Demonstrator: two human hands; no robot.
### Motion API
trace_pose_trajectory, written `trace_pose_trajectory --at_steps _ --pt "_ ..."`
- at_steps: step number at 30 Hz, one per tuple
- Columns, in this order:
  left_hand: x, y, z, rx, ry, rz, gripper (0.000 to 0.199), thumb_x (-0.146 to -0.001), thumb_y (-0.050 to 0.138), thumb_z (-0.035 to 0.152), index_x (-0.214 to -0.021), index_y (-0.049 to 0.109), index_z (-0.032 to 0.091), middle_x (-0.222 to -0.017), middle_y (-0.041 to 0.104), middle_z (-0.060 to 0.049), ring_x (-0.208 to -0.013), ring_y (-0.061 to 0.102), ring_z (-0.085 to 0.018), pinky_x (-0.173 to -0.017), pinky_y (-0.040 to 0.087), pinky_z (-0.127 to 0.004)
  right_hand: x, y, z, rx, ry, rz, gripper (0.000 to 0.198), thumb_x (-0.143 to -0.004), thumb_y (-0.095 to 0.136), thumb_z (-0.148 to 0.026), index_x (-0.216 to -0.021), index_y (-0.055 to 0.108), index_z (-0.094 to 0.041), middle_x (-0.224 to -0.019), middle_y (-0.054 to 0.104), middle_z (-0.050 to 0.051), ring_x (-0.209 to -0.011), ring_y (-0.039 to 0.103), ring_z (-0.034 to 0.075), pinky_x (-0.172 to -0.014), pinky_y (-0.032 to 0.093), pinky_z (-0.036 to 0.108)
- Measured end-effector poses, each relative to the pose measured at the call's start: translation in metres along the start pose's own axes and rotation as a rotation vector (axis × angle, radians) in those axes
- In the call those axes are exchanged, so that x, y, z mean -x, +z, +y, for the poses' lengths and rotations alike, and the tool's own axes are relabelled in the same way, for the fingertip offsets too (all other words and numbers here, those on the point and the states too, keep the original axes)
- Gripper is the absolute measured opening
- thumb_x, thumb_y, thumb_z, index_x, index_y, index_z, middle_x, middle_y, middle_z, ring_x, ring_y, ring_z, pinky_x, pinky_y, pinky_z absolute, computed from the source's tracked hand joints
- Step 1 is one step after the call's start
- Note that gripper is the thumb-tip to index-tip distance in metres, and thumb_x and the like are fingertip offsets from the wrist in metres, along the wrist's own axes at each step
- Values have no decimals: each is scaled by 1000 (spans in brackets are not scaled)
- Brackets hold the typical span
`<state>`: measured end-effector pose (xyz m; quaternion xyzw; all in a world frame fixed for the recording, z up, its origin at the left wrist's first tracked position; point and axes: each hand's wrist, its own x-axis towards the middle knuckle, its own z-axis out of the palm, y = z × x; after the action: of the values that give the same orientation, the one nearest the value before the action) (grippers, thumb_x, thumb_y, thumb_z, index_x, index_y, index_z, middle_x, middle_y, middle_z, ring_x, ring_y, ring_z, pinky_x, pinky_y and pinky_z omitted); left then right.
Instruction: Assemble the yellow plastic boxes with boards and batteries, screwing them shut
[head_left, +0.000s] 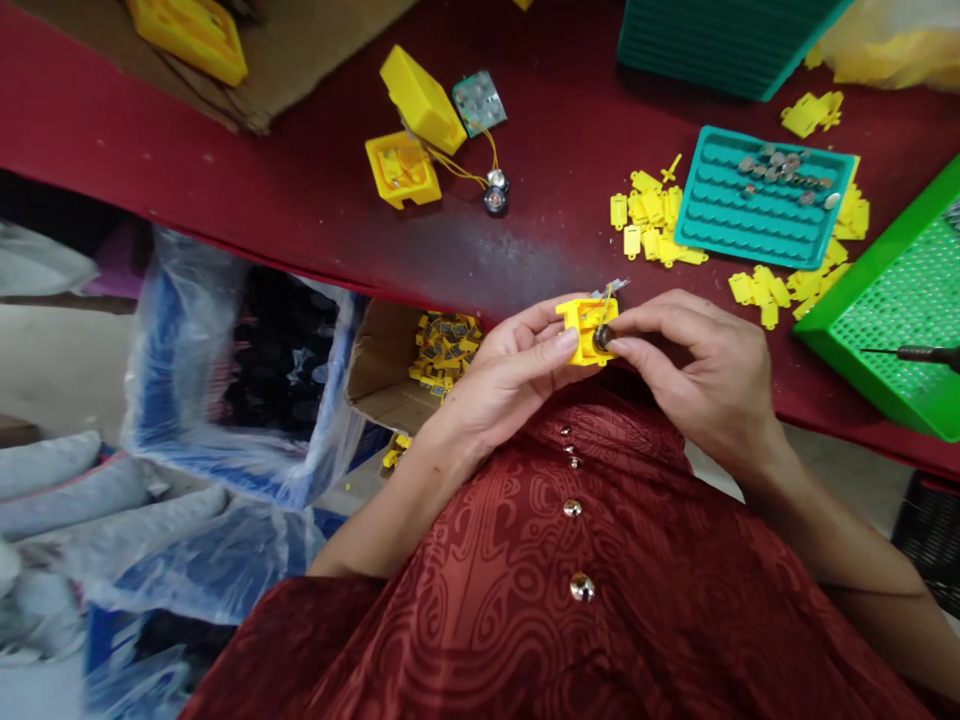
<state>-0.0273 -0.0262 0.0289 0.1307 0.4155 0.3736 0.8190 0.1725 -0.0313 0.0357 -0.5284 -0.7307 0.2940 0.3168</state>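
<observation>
In front of my body, my left hand (517,365) is closed around a small yellow plastic housing (574,318), its open side facing up. Thin wires and a small grey piece (616,287) stick out at the housing's far edge. Between thumb and forefinger, my right hand (701,365) pinches a small dark round part (602,337) at the right side of the housing. The part looks like a button cell or tiny speaker; I cannot tell which. The fingertips partly cover it.
Ahead lie a yellow case (424,100) and a wired circuit board (480,103). To the right, a teal tray (712,220) with round cells rests among small yellow plates (651,208), near a green basket (832,325). Lower left are a carton (382,365) and a blue crate (161,370).
</observation>
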Motion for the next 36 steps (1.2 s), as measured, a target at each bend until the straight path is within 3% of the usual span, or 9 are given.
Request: trace_pose_trajectory --at_steps 5,10,16,20,26,31,36 --pt "-1 -5 -4 -8 41 -27 42 -77 100 24 -114 80 20 -114 85 -4 -100 80 -17 -94 64 -27 3 5 5 62 -127 47 9 -98 74 -14 -101 81 -20 -93 80 3 -84 75 15 -79 60 28" --pt "-1 -5 -7 -75 85 -3 41 -81 96 22 -118 79 22 -121 84 -3 -106 79 -15 -95 63 -23 3 8 6 110 -158 43 8 -99 75 -13 -101 80 -19 -92 79 3 -83 75 15 -77 61 28" --pt "-2 -5 -9 -175 155 -19 53 -80 94 24 -128 73 22 -123 82 -3 -110 78 -16 -99 63 -24 5 15 5 172 -226 83 9 -100 71 -10 -103 79 -14 -94 79 7 -87 76 17 -79 64 29" --pt "-11 -7 -13 -244 212 35 49 -78 97 26 -119 71 21 -115 82 -3 -101 78 -15 -88 66 -23 7 13 0 94 -245 63 19 -101 66 -7 -112 79 -16 -100 81 7 -91 78 16 -82 66 28" --pt "-14 -3 -12 -270 230 107 51 -73 97 21 -114 67 21 -106 82 -1 -87 80 -13 -69 64 -18 8 7 -3 69 -168 167 23 -102 66 -9 -116 80 -21 -107 82 6 -94 79 16 -83 66 29" --pt "-12 2 -8 -306 250 124 46 -75 92 19 -112 64 20 -107 83 -1 -81 81 -12 -64 63 -16 9 10 2 97 -192 205 22 -100 67 -9 -115 77 -22 -101 81 4 -89 78 16 -79 65 31" --pt "-15 -1 -9 -295 201 77 45 -74 92 21 -111 66 20 -107 85 -3 -88 82 -14 -66 64 -17 7 12 5 130 -277 214 15 -102 67 -9 -105 74 -21 -100 81 3 -91 76 15 -81 62 29"
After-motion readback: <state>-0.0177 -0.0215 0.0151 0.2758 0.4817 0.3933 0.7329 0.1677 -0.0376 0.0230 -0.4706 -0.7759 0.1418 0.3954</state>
